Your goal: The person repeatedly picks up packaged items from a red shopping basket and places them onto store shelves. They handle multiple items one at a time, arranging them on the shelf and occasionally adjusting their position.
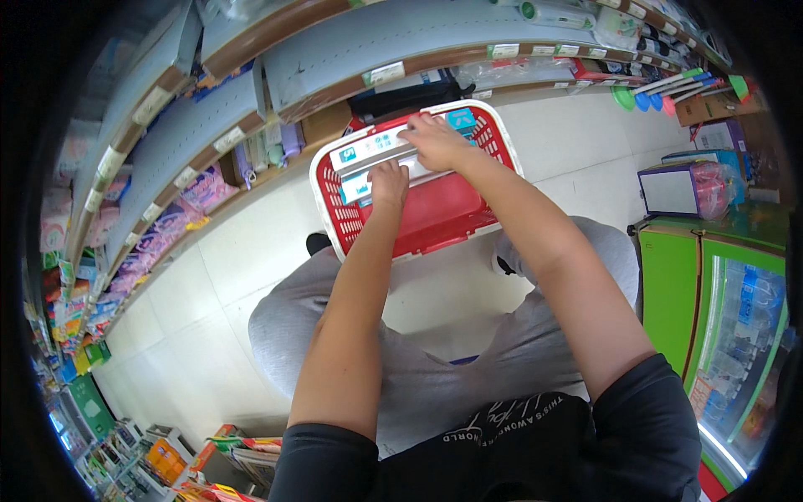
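A red plastic shopping basket with a white rim (pixel 321 188) stands on the floor before my knees. Long white and teal boxes (pixel 351 155) lie side by side along its far side. My left hand (pixel 390 182) rests with bent fingers on the nearer box; whether it grips the box is unclear. My right hand (pixel 434 143) reaches over the boxes, its fingertips on the farther one near its right end. A teal box end (pixel 461 119) shows beyond the right hand. The near part of the basket shows its bare red bottom.
Shelves (pixel 339 94) with price tags curve around the far and left sides, close behind the basket. Pink packs (pixel 207 188) lie on a low shelf at left. At right are a green-framed display fridge (pixel 668 276), boxes on top (pixel 668 188) and coloured plungers (pixel 652 94).
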Available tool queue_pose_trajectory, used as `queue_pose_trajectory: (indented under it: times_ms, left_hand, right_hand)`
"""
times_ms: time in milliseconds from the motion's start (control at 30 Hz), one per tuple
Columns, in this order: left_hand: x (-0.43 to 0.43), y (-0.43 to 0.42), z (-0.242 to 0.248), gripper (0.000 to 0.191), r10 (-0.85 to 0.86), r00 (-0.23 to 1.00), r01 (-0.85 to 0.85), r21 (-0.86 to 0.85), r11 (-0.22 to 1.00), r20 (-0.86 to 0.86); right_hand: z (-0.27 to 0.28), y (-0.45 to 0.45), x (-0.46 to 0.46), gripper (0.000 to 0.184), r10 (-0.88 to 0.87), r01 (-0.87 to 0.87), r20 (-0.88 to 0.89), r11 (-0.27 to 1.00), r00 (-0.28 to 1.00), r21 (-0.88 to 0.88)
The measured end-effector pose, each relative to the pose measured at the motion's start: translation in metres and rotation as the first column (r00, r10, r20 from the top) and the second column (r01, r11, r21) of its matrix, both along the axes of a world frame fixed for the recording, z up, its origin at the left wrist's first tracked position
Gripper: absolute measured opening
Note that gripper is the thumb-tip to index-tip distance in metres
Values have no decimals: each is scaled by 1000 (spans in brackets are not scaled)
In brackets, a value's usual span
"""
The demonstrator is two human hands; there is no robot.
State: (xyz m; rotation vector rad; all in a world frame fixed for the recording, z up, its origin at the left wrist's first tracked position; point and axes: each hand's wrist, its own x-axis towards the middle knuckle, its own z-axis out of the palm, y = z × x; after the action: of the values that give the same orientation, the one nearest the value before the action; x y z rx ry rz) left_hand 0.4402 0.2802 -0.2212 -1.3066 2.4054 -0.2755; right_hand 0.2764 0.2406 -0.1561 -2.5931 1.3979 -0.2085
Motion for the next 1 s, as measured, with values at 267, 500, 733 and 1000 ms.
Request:
queue_pose_trajectory:
  times_ms: [267, 500, 733, 1000]
  left_hand:
    - [10, -5, 31, 28, 94, 982, -59, 209, 976, -165]
    - [43, -6, 130, 35, -72, 910, 191, 261, 946, -408]
    - [86, -20, 246, 32, 66, 739, 67, 170, 983, -670]
    - [71, -69, 249, 46, 245, 737, -171, 176, 969, -630]
  right_hand:
    - [20, 1, -15, 58, -204, 256, -219, 935, 954, 247]
    - [86, -41, -35, 52, -134, 313, -331, 756, 934, 576]
    - [146, -73, -56, 47, -491, 443, 304, 870, 816, 217]
    - [129, -49, -17, 70, -568, 551, 508, 810, 647, 204]
